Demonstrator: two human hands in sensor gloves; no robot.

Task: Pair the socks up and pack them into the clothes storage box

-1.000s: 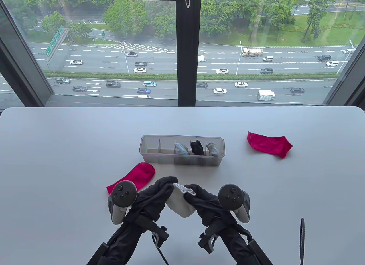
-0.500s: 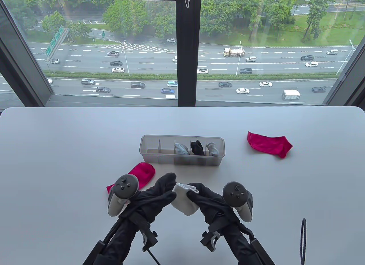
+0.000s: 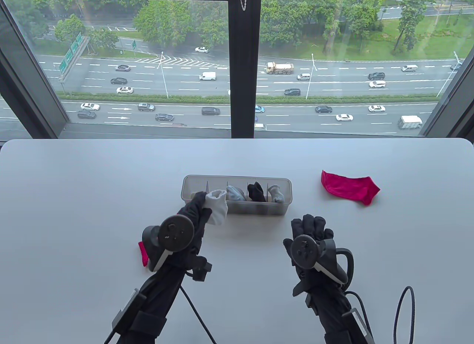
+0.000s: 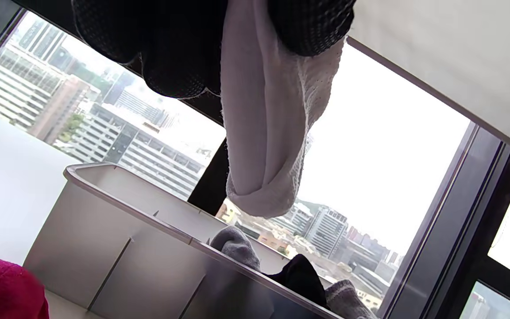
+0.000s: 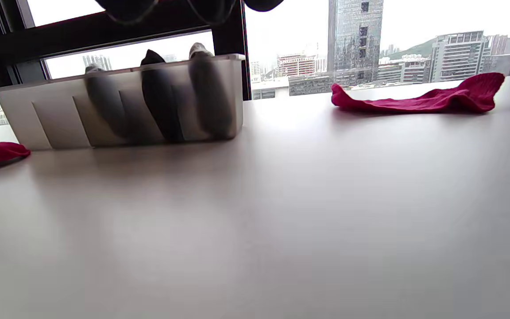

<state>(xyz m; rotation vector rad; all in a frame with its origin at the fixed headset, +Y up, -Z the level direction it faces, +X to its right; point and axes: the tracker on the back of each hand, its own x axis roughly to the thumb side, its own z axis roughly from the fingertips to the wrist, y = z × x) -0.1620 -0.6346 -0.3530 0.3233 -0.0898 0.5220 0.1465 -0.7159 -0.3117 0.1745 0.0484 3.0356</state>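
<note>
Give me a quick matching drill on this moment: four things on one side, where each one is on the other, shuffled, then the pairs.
Things:
1. white sock bundle
2. black sock bundle
3. red sock on the right
4. right hand

Places:
A. flat on the table, right of the box
B. held by the left hand over the box's near edge
C. inside a box compartment
D. open above the table, holding nothing

Pairs: 1-B, 2-C, 3-A, 4-D

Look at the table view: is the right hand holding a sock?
No, the right hand holds nothing.
</note>
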